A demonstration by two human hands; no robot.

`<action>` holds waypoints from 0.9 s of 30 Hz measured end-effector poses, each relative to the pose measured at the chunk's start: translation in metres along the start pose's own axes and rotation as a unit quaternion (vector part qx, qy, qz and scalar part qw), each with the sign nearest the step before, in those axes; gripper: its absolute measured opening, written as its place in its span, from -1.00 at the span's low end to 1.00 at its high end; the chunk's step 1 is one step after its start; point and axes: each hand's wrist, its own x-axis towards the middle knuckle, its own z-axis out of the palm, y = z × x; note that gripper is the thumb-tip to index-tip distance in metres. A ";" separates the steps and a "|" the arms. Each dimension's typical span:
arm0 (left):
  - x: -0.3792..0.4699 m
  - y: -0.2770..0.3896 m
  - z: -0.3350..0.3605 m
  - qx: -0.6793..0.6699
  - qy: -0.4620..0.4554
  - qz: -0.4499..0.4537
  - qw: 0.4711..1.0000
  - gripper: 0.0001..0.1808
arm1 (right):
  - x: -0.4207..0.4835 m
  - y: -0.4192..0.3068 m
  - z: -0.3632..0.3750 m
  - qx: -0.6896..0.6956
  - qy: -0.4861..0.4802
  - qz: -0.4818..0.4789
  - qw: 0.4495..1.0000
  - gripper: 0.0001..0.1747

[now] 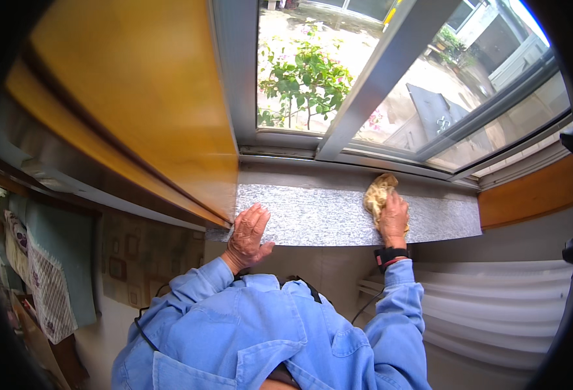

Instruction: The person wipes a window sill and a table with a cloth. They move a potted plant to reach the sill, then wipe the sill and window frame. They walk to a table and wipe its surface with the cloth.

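Note:
My right hand [394, 218] grips a crumpled yellowish cloth [378, 194] and presses it on the right part of a speckled grey stone windowsill [311, 214]. The cloth bunches out past my fingers toward the window track, and part of it is hidden under my palm. Over at the sill's left front edge, my left hand [251, 237] rests on the stone with its fingers extended and the thumb apart. It holds nothing and lies close to the wooden frame at the left.
A sliding window with a metal frame [335, 141] stands behind the sill. Varnished wood panelling [160, 97] borders the left, and a wooden strip [527, 195] the right. White curtain fabric [491, 302] hangs at lower right. A patterned cloth [50, 287] hangs at far left.

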 end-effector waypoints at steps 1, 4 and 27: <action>0.001 0.001 0.001 0.011 0.005 0.003 1.000 -0.22 | -0.004 -0.007 0.000 0.005 0.037 -0.040 0.999 -0.51; 0.005 0.005 0.004 0.028 -0.008 0.009 1.000 -0.19 | -0.026 -0.052 -0.003 0.126 0.030 -0.192 0.973 -0.49; 0.028 0.033 0.047 0.152 -0.049 -0.070 0.985 -0.21 | -0.021 0.014 0.002 0.141 0.048 -0.264 0.953 -0.48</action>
